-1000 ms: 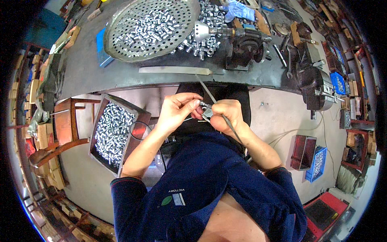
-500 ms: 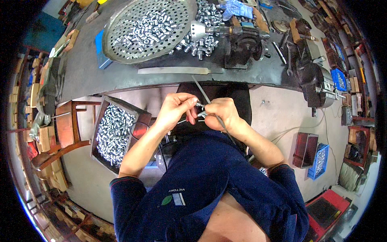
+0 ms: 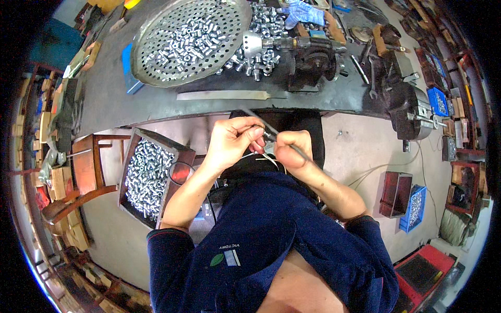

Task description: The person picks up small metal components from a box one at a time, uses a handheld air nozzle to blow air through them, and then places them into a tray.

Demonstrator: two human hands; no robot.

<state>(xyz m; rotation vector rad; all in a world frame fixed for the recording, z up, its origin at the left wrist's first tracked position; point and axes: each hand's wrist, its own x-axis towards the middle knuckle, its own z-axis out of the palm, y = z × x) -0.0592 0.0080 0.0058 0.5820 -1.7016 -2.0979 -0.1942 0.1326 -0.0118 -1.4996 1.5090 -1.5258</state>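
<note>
I see a dark grey worktop (image 3: 156,104) carrying a dull silver round tray (image 3: 156,57), patterned with rows of punched holes and heaped with shiny silver metal sleeves (image 3: 190,39), beside a blue glove (image 3: 305,11). My sleeves and jacket (image 3: 271,235) are dark navy, with a small green, white and blue badge. Below the worktop, a rusty brown box (image 3: 151,175) holds more bright silver pieces, near a reddish-brown wooden chair (image 3: 86,175), a blue crate (image 3: 415,208) and a red tray (image 3: 425,271).
</note>
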